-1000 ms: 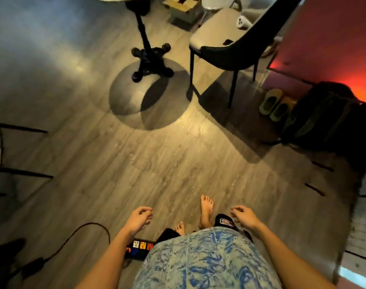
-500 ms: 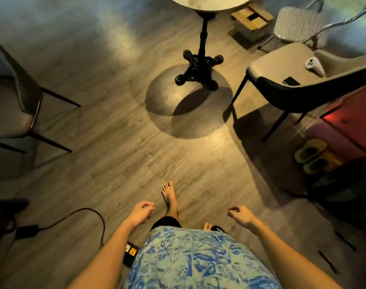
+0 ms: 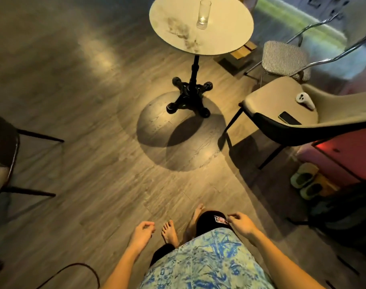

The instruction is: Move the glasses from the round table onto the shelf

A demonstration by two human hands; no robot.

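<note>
Since half a second before, the top of the round table (image 3: 219, 42) had come fully into view, far ahead of both hands, with a tall clear glass (image 3: 203, 14) standing upright on it (toward its far side). The left hand (image 3: 143, 231) and right hand (image 3: 241, 223) hung well apart, fingers loosely curled, holding nothing. Ahead and right of the right hand, a chair (image 3: 269, 103) carried a phone (image 3: 289, 118) and a white controller (image 3: 305, 100).

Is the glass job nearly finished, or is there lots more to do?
Done: nothing that shows; no shelf is in view. In hand: nothing, the left hand and right hand are both empty, fingers loosely curled. Left: one tall glass stands upright on the round table, untouched, and has to be picked up and carried to the shelf.
</note>
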